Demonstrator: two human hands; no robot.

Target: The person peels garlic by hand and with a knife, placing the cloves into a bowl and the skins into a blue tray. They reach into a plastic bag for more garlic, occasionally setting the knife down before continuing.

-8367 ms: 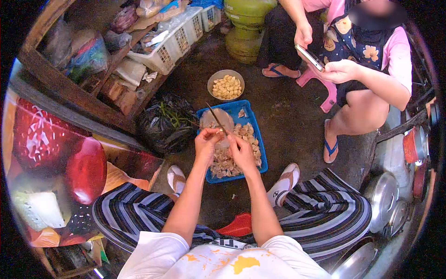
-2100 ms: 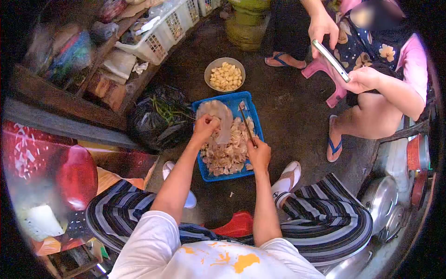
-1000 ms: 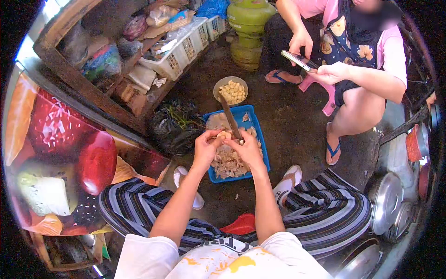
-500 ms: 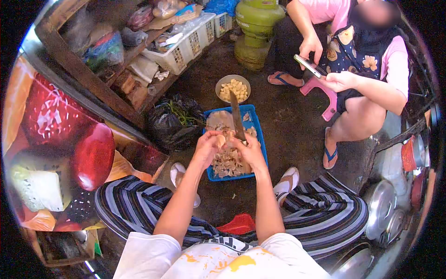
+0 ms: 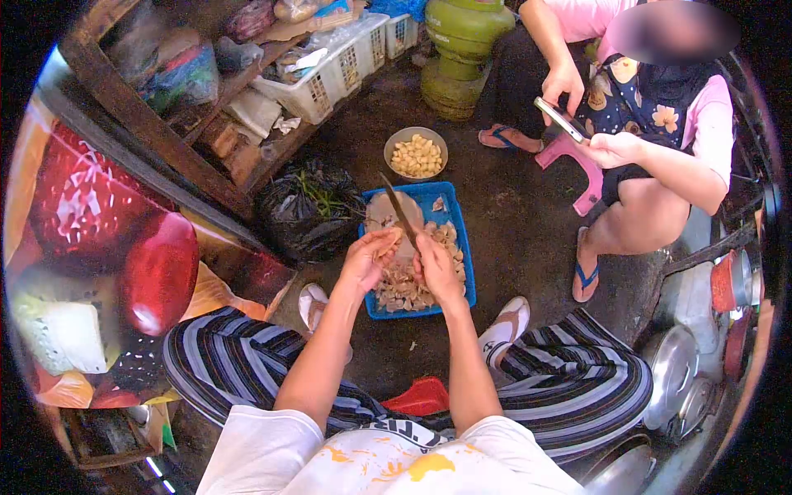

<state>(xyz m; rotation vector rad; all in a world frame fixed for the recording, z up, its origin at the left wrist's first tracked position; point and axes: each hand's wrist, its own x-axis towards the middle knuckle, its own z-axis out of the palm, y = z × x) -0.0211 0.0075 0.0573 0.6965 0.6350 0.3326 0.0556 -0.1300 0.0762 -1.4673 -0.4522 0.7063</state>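
Observation:
My right hand [image 5: 437, 266] is closed around the handle of a knife [image 5: 400, 208], its blade pointing up and to the left. Close beside the blade, my left hand [image 5: 369, 257] pinches a garlic clove [image 5: 396, 236], partly covered by the fingers. Both hands are over a blue tray [image 5: 466, 247] that holds garlic cloves and papery skins [image 5: 406, 290]. Beyond the tray's far edge stands a bowl [image 5: 446, 153] with pale peeled cloves [image 5: 416, 155] in it.
A black plastic bag [image 5: 285, 216] with green stalks lies left of the tray. Behind are green gas cylinders [image 5: 466, 33] and white baskets [image 5: 330, 82] on a wooden shelf. At the right a person [image 5: 660, 165] sits on a pink stool [image 5: 587, 198], holding a phone [image 5: 561, 121].
The knife has swung from nearly upright to a leftward slant, its blade now beside the clove in my left hand. My right hand has turned with it and sits slightly lower.

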